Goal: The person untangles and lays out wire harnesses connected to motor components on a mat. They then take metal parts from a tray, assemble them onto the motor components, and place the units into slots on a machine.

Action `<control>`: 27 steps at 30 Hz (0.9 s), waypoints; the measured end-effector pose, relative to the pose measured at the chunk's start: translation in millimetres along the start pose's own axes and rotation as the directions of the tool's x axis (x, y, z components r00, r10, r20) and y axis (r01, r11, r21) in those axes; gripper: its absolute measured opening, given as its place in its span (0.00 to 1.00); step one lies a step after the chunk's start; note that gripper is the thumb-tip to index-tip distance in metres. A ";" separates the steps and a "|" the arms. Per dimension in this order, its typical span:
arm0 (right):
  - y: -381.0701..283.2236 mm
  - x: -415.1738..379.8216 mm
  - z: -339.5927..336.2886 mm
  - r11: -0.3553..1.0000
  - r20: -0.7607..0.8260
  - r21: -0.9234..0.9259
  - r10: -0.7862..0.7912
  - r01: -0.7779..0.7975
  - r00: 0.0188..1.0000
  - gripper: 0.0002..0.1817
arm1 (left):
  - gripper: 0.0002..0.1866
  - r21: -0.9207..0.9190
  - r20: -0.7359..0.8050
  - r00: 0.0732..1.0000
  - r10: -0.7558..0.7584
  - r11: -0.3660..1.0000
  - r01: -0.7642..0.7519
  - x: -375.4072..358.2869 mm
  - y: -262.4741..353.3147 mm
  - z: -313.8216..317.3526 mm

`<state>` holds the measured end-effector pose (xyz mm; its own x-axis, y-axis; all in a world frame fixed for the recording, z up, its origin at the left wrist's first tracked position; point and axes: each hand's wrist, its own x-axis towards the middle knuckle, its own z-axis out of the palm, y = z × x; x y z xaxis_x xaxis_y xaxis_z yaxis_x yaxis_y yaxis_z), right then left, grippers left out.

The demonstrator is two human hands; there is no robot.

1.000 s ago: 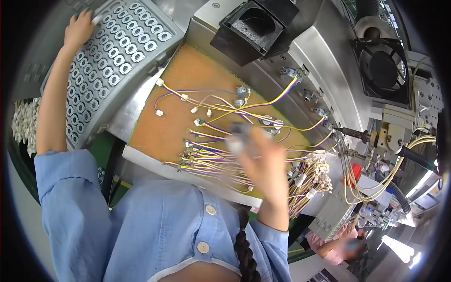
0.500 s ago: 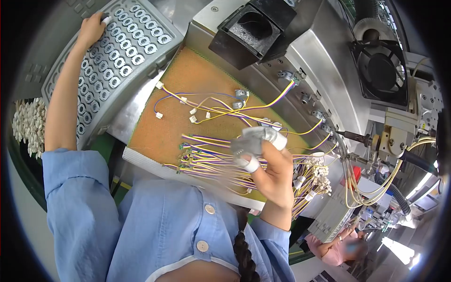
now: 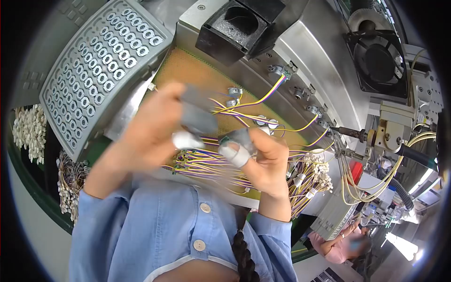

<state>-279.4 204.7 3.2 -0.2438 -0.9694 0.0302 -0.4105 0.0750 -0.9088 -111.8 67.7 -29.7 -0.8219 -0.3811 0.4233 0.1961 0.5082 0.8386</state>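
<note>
Blurred by motion, my left hand (image 3: 155,124) is over the mat's front left part, its covered fingers drawn together; what they hold is too smeared to name. Just right of it, my right hand (image 3: 263,162) is closed in a pinch, with grey and white covers on its fingers. A small greenish bit shows at its fingertips, too unclear to name. Yellow and purple wires (image 3: 211,171) with small green ends lie in a bundle below both hands. More wires (image 3: 263,100) cross the orange mat (image 3: 181,66) behind them, near small round metal parts (image 3: 233,91).
At the upper left stands a grey tray (image 3: 162,35) with rows of ring-shaped metal parts. A black box (image 3: 235,28), a fan (image 3: 379,63) and a machine tip (image 3: 350,133) stand behind and right. White connectors (image 3: 30,131) hang at left. Another person (image 3: 336,251) is at lower right.
My left hand has come from the tray to beside my right hand. My right hand stays near its earlier place, pinched. The view has shifted slightly.
</note>
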 end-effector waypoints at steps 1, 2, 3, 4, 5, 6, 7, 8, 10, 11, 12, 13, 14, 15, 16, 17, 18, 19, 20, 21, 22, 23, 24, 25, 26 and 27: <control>-0.5 0.4 -0.9 1.000 0.025 0.012 -0.021 0.020 0.999 0.07 | 0.10 -0.143 -0.005 0.999 -0.050 0.989 0.049 2.1 5.5 13.8; 1.6 0.2 -1.8 0.997 0.020 0.056 -0.059 0.058 0.998 0.09 | 0.13 -0.389 -0.091 0.967 -0.237 0.903 0.184 -1.0 13.2 30.8; 1.4 -0.8 -3.2 0.997 0.014 0.051 -0.057 0.057 0.998 0.09 | 0.16 -0.619 -0.118 0.895 -0.430 0.737 0.272 -3.6 18.2 42.0; 1.2 -2.6 -4.4 0.995 -0.002 0.077 -0.066 0.066 0.998 0.09 | 0.16 -0.623 -0.114 0.897 -0.428 0.734 0.271 -3.1 17.0 42.6; 1.0 -3.7 -5.6 0.991 -0.017 0.104 -0.078 0.079 0.997 0.10 | 0.16 -0.569 -0.091 0.918 -0.385 0.777 0.270 -2.7 14.2 41.3; 1.1 -5.3 -6.5 0.992 -0.018 0.103 -0.078 0.079 0.997 0.10 | 0.16 -0.511 -0.066 0.937 -0.344 0.818 0.265 -2.1 11.9 39.9; 2.2 -6.7 -6.9 0.994 -0.006 0.090 -0.055 0.056 0.998 0.10 | 0.16 -0.509 -0.066 0.937 -0.342 0.819 0.263 0.3 10.7 37.0; 2.5 -7.4 -7.3 0.996 0.005 0.078 -0.033 0.033 0.999 0.10 | 0.16 -0.376 -0.079 0.963 -0.257 0.903 0.210 3.8 11.8 31.9; 0.7 -6.4 -7.9 0.999 0.014 0.051 -0.017 0.016 1.000 0.10 | 0.16 -0.232 -0.077 0.982 -0.171 0.961 0.149 5.7 12.1 28.2; -0.3 -5.7 -8.6 1.000 0.023 0.021 0.002 -0.003 1.000 0.10 | 0.16 -0.135 -0.107 0.988 -0.108 0.986 0.093 5.7 11.6 28.0; -0.6 -6.0 -11.6 1.000 0.023 0.020 0.003 -0.003 1.000 0.10 | 0.16 -0.037 -0.131 0.990 -0.043 0.999 0.038 5.6 11.3 28.3; -0.7 -6.7 -16.7 0.999 0.101 0.017 0.042 -0.044 0.994 0.10 | 0.16 -0.038 -0.132 0.990 -0.043 0.999 0.038 6.7 11.7 28.3; -0.5 -7.2 -19.9 0.996 0.176 0.009 0.082 -0.085 0.981 0.10 | 0.15 -0.081 -0.101 0.994 -0.029 0.997 0.020 8.7 11.7 28.4; -3.3 -7.4 -21.5 0.996 0.175 0.008 0.083 -0.086 0.981 0.10 | 0.14 -0.123 -0.070 0.997 -0.012 0.992 0.004 10.0 12.4 28.1; -7.3 -7.4 -23.1 0.962 0.217 0.105 0.226 -0.253 0.950 0.09 | 0.14 -0.125 -0.070 0.997 -0.010 0.992 0.001 8.9 13.1 29.6; -9.8 -7.5 -24.3 0.890 0.271 0.192 0.356 -0.413 0.894 0.08 | 0.14 0.033 -0.126 0.989 0.074 0.997 -0.070 6.4 14.2 32.4; -7.0 -8.0 -23.9 0.890 0.265 0.190 0.360 -0.414 0.895 0.08 | 0.14 0.191 -0.166 0.972 0.164 0.973 -0.131 5.2 14.7 34.0; -0.6 -7.0 -23.0 0.829 0.299 0.323 0.368 -0.457 0.880 0.07 | 0.14 0.186 -0.168 0.971 0.168 0.973 -0.137 7.1 14.4 32.6; 3.4 -4.7 -23.0 0.747 0.337 0.447 0.369 -0.492 0.866 0.06 | 0.13 0.207 -0.110 0.975 0.192 0.964 -0.166 10.4 13.9 28.8; 4.1 -3.4 -24.4 0.745 0.339 0.445 0.373 -0.497 0.864 0.06 | 0.13 0.226 -0.050 0.977 0.206 0.955 -0.190 12.7 13.8 25.3; 4.7 -2.3 -26.1 0.750 0.345 0.424 0.385 -0.508 0.856 0.05 | 0.13 0.225 -0.051 0.978 0.201 0.957 -0.185 16.5 13.2 22.6; 5.4 1.2 -27.8 0.758 0.349 0.404 0.389 -0.512 0.852 0.04 | 0.12 0.182 0.014 0.988 0.154 0.971 -0.154 23.9 11.4 19.1; 15.9 1.2 -27.9 0.781 0.359 0.416 0.330 -0.467 0.873 0.06 | 0.12 0.141 0.082 0.990 0.111 0.983 -0.121 29.8 9.0 16.3; 21.1 -0.3 -25.2 0.783 0.357 0.414 0.329 -0.464 0.874 0.06 | 0.12 0.141 0.081 0.990 0.115 0.982 -0.126 32.5 4.1 17.3; 24.7 -0.1 -22.3 0.797 0.326 0.452 0.271 -0.401 0.906 0.08 | 0.12 0.019 0.077 0.992 0.102 0.994 -0.104 35.1 -3.4 21.3; 28.7 -0.4 -19.2 0.808 0.293 0.485 0.211 -0.335 0.933 0.10 | 0.13 -0.105 0.074 0.993 0.092 0.991 -0.084 37.0 -9.0 23.7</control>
<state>-308.1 211.7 -14.9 -0.0567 -0.9567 -0.2854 0.1762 0.2718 -0.9461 -156.7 67.3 -29.8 -0.8378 -0.2745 0.4720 0.3194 0.4549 0.8313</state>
